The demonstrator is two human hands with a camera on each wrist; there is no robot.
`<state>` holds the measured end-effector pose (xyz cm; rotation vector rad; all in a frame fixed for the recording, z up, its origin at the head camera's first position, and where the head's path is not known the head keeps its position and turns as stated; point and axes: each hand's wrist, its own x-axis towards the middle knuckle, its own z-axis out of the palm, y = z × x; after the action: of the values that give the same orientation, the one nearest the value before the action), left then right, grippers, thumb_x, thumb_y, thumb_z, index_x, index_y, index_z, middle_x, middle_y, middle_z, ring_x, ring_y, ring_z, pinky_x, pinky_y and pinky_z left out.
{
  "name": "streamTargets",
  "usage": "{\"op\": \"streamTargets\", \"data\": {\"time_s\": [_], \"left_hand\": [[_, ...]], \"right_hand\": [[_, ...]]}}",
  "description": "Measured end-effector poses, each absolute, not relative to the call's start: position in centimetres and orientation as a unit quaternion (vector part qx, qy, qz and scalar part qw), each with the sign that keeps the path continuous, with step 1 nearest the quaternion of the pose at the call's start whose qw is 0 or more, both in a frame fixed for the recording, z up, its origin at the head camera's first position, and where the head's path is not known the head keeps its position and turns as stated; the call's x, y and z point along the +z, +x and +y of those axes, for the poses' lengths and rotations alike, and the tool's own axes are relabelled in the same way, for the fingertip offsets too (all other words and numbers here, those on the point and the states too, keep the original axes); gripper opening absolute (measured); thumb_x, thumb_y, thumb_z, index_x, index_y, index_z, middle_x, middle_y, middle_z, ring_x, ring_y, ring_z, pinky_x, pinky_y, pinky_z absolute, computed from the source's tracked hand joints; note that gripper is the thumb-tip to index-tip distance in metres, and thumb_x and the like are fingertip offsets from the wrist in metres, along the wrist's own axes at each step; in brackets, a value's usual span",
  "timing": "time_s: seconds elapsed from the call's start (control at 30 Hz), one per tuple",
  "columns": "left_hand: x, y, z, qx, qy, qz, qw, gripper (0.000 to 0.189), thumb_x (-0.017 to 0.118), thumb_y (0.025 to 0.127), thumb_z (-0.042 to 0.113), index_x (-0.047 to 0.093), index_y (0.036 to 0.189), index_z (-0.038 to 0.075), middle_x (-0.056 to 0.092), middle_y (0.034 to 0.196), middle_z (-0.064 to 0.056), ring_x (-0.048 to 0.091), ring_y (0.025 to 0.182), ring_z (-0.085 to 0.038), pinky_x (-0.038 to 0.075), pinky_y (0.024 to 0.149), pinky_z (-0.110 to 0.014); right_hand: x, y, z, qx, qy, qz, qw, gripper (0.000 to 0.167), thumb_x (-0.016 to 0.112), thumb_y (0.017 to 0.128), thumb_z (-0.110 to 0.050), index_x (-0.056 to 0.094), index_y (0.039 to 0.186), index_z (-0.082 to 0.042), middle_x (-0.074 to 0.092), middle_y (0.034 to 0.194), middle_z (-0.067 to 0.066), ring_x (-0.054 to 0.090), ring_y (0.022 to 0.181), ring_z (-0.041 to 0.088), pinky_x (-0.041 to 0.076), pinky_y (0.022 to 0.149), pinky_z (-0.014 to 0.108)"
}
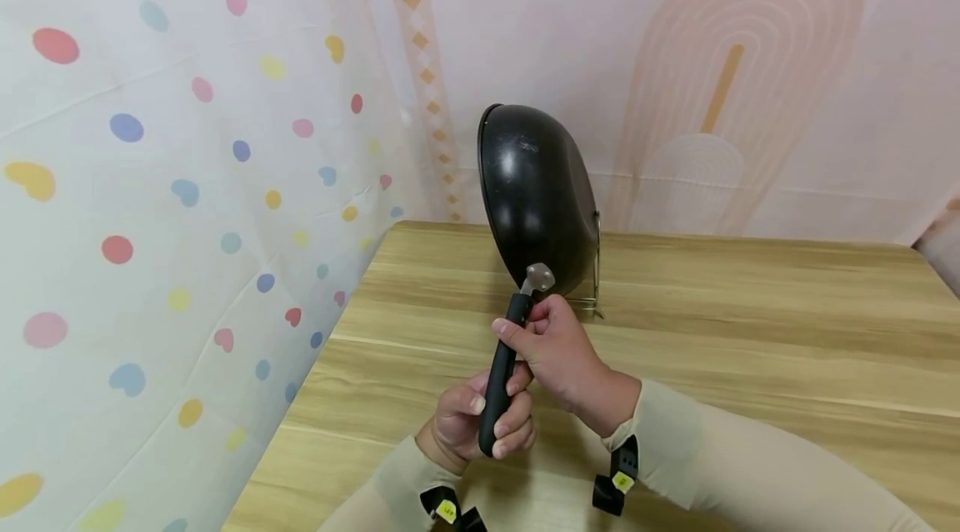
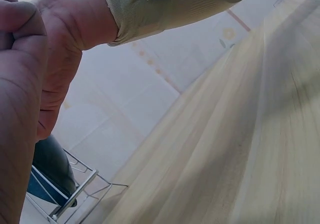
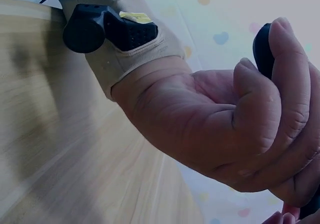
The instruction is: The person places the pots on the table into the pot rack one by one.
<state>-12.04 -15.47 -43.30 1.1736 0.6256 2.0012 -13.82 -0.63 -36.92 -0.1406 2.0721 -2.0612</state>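
A black wok (image 1: 525,182) stands tilted on its side, its dark underside turned partly toward the wire rack (image 1: 597,265) on its right. Its black handle (image 1: 498,382) points down toward me. Around the handle's lower end curl the fingers of my left hand (image 1: 480,415), also large in the right wrist view. Higher up, near the metal bracket (image 1: 539,277), my right hand (image 1: 566,353) pinches the handle between thumb and fingers. In the left wrist view, part of the wok (image 2: 50,164) shows behind the rack's wires (image 2: 80,194), with much of it hidden by my hands.
The wood-grain table (image 1: 750,348) stretches off to the right. A pale curtain with coloured dots (image 1: 225,240) hangs along the left side, and a pinkish patterned cloth (image 1: 562,32) hangs behind the table. Each wrist carries a small black camera (image 1: 622,474).
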Motion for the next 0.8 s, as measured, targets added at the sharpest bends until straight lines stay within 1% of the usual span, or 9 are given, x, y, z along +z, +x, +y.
{"op": "streamTargets", "data": {"time_s": [0.07,0.13,0.27,0.33,0.43,0.5,0.6,0.67,0.8], "left_hand": [[-43.4,-12.0,-15.5,0.778,0.454,0.245,0.36,0.021,0.053,0.098,0.032,0.04,0.113,0.025,0.056,0.083,0.012,0.064,0.077,-0.003,0.038,0.062,-0.027],[-43.4,-12.0,-15.4,0.78,0.451,0.247,0.357,0.022,0.053,0.098,0.032,0.041,0.114,0.024,0.057,0.084,0.012,0.064,0.077,-0.003,0.038,0.062,-0.027],[-43.7,-11.9,-15.3,0.786,0.444,0.256,0.345,0.029,0.053,0.096,0.033,0.043,0.121,0.023,0.057,0.086,0.011,0.063,0.078,-0.005,0.042,0.066,-0.025],[-43.9,-11.8,-15.4,0.792,0.434,0.263,0.339,0.033,0.053,0.096,0.035,0.044,0.125,0.023,0.056,0.088,0.01,0.063,0.081,-0.006,0.044,0.071,-0.024],[-44.2,-11.7,-15.6,0.803,0.414,0.269,0.334,0.037,0.051,0.097,0.038,0.045,0.13,0.022,0.059,0.094,0.007,0.064,0.087,-0.008,0.047,0.08,-0.024],[-44.5,-11.7,-15.7,0.812,0.399,0.268,0.332,0.039,0.05,0.098,0.039,0.046,0.132,0.022,0.063,0.101,0.006,0.065,0.093,-0.01,0.048,0.088,-0.024],[-44.7,-11.7,-15.8,0.824,0.373,0.273,0.327,0.041,0.049,0.099,0.04,0.049,0.134,0.019,0.066,0.112,0.002,0.066,0.103,-0.013,0.049,0.098,-0.026],[-44.7,-11.7,-15.8,0.831,0.354,0.283,0.322,0.043,0.049,0.099,0.041,0.051,0.134,0.017,0.067,0.116,0.001,0.067,0.108,-0.015,0.05,0.101,-0.029],[-44.7,-11.7,-16.0,0.837,0.322,0.31,0.315,0.048,0.048,0.099,0.042,0.053,0.137,0.012,0.068,0.121,-0.002,0.068,0.112,-0.017,0.052,0.102,-0.033]], "right_hand": [[-37.1,-13.9,-0.6,-0.698,-0.047,0.706,0.107,0.038,0.078,0.096,-0.018,0.046,0.11,-0.002,0.067,0.087,0.012,0.066,0.08,0.02,0.052,0.074,0.03],[-37.2,-14.0,-0.5,-0.698,-0.046,0.706,0.108,0.038,0.078,0.097,-0.019,0.047,0.11,-0.002,0.067,0.088,0.013,0.066,0.081,0.02,0.051,0.075,0.031],[-37.3,-14.0,-0.3,-0.701,-0.044,0.702,0.114,0.037,0.076,0.098,-0.02,0.048,0.112,-0.001,0.066,0.09,0.013,0.064,0.078,0.02,0.05,0.071,0.031],[-37.3,-14.1,-0.3,-0.705,-0.04,0.698,0.12,0.038,0.075,0.098,-0.02,0.047,0.113,0.0,0.066,0.089,0.013,0.063,0.073,0.019,0.05,0.067,0.031],[-37.3,-14.1,-0.3,-0.707,-0.032,0.696,0.125,0.039,0.075,0.099,-0.021,0.047,0.115,0.0,0.066,0.089,0.013,0.061,0.07,0.018,0.05,0.066,0.03],[-37.3,-14.1,-0.2,-0.706,-0.029,0.696,0.127,0.039,0.074,0.099,-0.022,0.046,0.117,0.0,0.067,0.091,0.013,0.063,0.072,0.018,0.051,0.069,0.03],[-37.3,-14.1,0.0,-0.701,-0.031,0.701,0.127,0.041,0.073,0.1,-0.024,0.046,0.119,0.0,0.068,0.096,0.014,0.065,0.081,0.021,0.051,0.076,0.031],[-37.5,-14.0,0.4,-0.699,-0.032,0.703,0.126,0.042,0.072,0.101,-0.024,0.045,0.121,0.0,0.066,0.098,0.014,0.064,0.085,0.022,0.05,0.079,0.032],[-37.6,-14.0,1.1,-0.701,-0.038,0.701,0.126,0.041,0.07,0.102,-0.024,0.043,0.122,0.0,0.059,0.097,0.012,0.057,0.084,0.024,0.048,0.077,0.035]]}}
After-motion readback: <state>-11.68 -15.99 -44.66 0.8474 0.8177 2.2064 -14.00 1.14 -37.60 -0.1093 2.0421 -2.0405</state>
